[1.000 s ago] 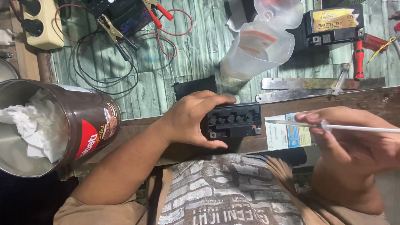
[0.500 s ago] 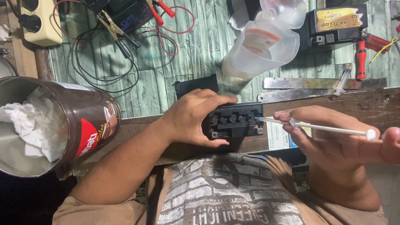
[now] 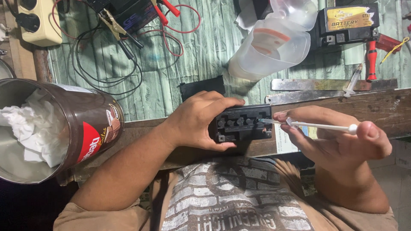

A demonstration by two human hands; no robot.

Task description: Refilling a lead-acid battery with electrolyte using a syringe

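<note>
The left hand (image 3: 195,122) wraps around a small black battery (image 3: 242,124) standing on the wooden ledge (image 3: 385,109), fingers clamped over its left end. The right hand (image 3: 338,141) pinches a syringe (image 3: 312,125) lying level, thumb on the plunger, tip pointing left into the battery's top.

Under my left grip (image 3: 201,122) the small battery (image 3: 242,124) is matt black plastic, its ribbed top dull. In my right grip (image 3: 338,139) the syringe (image 3: 317,125) is smooth clear plastic with a white plunger. The table (image 3: 376,107) edge is rough, worn brown wood; behind it lies a wood-grain sheet in faded green. The tin can (image 3: 92,128) has a glossy brown label and bare metal inside, stuffed with crumpled white paper (image 3: 30,128). The jug (image 3: 269,47) is cloudy, translucent plastic.
</note>
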